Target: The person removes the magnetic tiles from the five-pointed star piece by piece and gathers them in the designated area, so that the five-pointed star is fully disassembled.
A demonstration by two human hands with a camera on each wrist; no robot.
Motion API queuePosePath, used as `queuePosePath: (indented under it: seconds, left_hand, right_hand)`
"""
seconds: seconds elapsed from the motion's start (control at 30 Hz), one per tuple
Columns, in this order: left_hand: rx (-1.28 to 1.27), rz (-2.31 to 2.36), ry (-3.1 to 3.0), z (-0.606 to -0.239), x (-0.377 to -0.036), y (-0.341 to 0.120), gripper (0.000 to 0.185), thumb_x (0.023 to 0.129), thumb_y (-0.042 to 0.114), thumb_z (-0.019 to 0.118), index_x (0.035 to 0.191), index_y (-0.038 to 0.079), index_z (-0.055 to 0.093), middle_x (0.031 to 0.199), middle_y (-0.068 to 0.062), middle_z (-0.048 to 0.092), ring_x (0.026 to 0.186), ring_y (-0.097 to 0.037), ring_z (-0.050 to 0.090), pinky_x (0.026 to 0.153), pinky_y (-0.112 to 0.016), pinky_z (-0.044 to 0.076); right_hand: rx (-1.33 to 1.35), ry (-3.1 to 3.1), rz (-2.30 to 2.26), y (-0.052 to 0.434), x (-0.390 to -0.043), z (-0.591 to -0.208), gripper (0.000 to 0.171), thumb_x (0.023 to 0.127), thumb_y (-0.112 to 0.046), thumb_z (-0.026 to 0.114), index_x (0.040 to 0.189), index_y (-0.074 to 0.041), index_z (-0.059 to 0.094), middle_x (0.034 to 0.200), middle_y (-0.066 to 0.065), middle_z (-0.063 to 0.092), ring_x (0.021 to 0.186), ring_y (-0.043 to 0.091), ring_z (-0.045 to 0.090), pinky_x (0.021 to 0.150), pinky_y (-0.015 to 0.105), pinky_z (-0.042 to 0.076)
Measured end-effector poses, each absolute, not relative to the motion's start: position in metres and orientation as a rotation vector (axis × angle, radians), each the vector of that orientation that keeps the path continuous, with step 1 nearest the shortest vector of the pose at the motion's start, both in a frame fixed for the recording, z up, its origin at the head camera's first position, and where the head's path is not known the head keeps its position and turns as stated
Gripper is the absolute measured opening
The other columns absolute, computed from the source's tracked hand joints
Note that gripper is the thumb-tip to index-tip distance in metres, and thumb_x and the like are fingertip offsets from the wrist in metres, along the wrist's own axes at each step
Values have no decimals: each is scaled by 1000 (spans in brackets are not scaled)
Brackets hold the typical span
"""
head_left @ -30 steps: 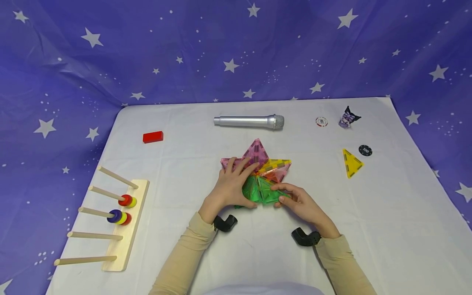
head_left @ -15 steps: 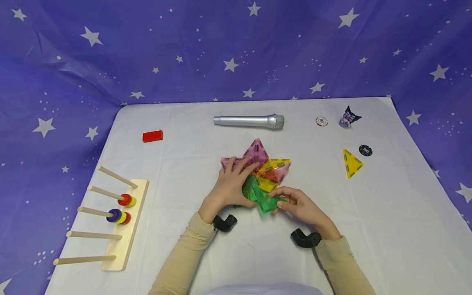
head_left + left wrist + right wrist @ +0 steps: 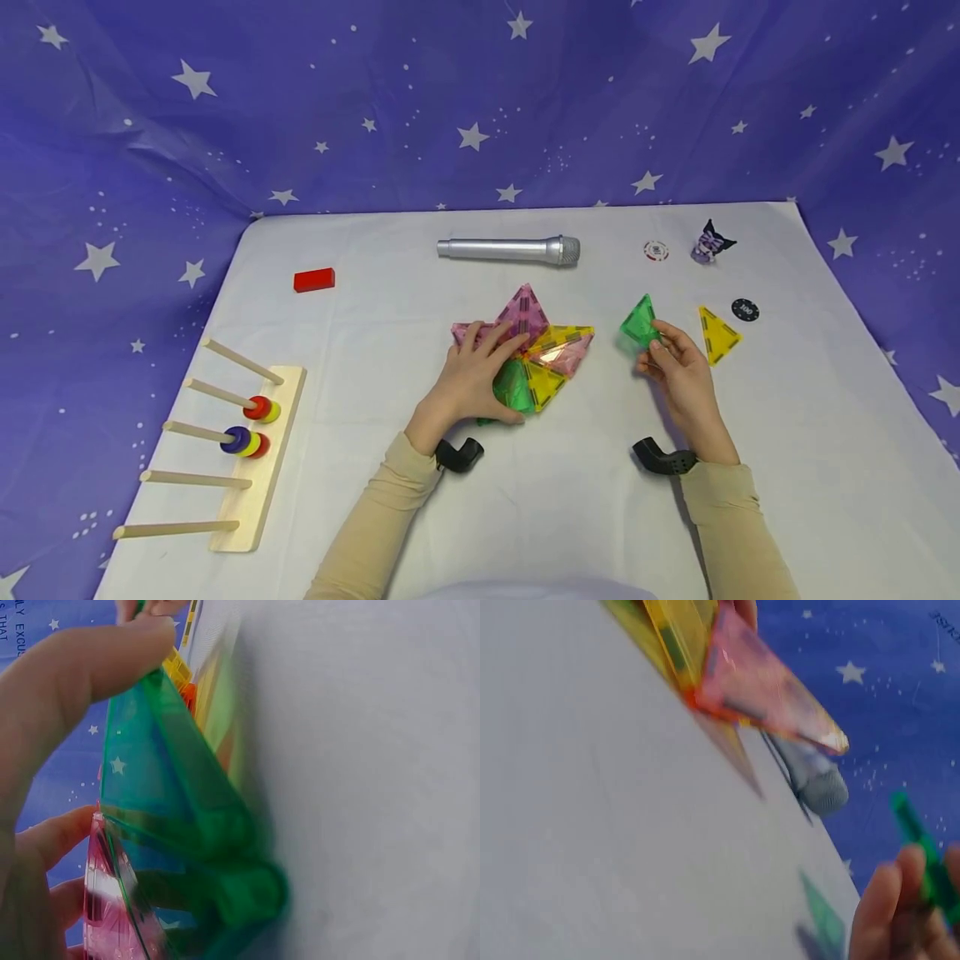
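A cluster of translucent triangle tiles point(image 3: 536, 350), pink, yellow, orange and green, sits mid-table. My left hand point(image 3: 472, 379) rests on its left side, fingers spread over the pink tile and thumb against the green tile point(image 3: 172, 825). My right hand point(image 3: 675, 362) is lifted to the right of the cluster and pinches a single green triangle tile point(image 3: 640, 322) between thumb and fingers; that tile point(image 3: 922, 855) shows edge-on in the right wrist view. A loose yellow triangle tile point(image 3: 717, 335) lies just right of that hand.
A silver microphone point(image 3: 510, 249) lies behind the cluster. A red block point(image 3: 313, 280) sits at the back left, a wooden peg rack point(image 3: 251, 462) with coloured rings at the left edge. Two poker chips point(image 3: 744, 310) and a small purple figure point(image 3: 711, 242) stand at the back right.
My right hand pulled a green triangle tile off the cluster's lower right and carried it up and to the right. The left hand stayed on the cluster.
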State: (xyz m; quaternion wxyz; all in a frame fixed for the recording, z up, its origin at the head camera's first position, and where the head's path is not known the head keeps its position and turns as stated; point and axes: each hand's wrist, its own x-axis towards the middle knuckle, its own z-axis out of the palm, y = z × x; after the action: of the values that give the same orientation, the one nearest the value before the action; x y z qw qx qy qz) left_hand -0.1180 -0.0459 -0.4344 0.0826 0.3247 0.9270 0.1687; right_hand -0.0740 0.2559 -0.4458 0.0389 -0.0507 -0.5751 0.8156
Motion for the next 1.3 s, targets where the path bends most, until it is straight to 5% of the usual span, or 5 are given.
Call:
queuePosePath:
  seconds: [0.4, 0.73, 0.9, 1.13, 1.3]
  left_hand:
    - [978, 522, 2770, -433, -117, -47, 106, 55, 62, 74, 143, 27, 26, 149, -2, 16, 131, -34, 9, 92, -58, 28]
    - [972, 538, 2761, -434, -118, -47, 105, 55, 62, 74, 143, 29, 26, 149, -1, 16, 131, -34, 8, 92, -57, 28]
    - [969, 549, 2762, -435, -119, -47, 106, 55, 63, 74, 143, 29, 25, 149, -1, 16, 131, -34, 8, 92, -56, 28]
    - [961, 546, 2759, -435, -119, -47, 106, 55, 63, 74, 143, 30, 25, 149, -1, 15, 132, -34, 7, 93, -58, 27]
    - [952, 548, 2757, -436, -119, -48, 106, 55, 64, 73, 143, 31, 25, 149, -1, 15, 132, -33, 7, 93, -58, 26]
  right_hand:
    - [-390, -2069, 2343, 286, -86, -452, 58, 91, -6, 53, 140, 0, 22, 97, 7, 54, 73, 10, 63, 67, 21, 50]
    - [-572, -2262, 2159, 280, -79, -446, 62, 92, -22, 53, 139, 0, 19, 64, 1, 64, 51, 15, 62, 50, 27, 51]
    - [-388, -2349, 2163, 264, -73, -441, 55, 94, -20, 49, 136, 1, 20, 70, 3, 66, 54, 16, 63, 51, 29, 51]
    - [-49, -2525, 2265, 224, -62, -437, 52, 94, -19, 49, 136, -4, 23, 88, 25, 64, 68, 30, 65, 60, 38, 52]
    - [122, -2563, 2409, 202, -57, -440, 53, 93, -16, 51, 139, -9, 25, 94, 30, 61, 74, 33, 64, 63, 41, 52]
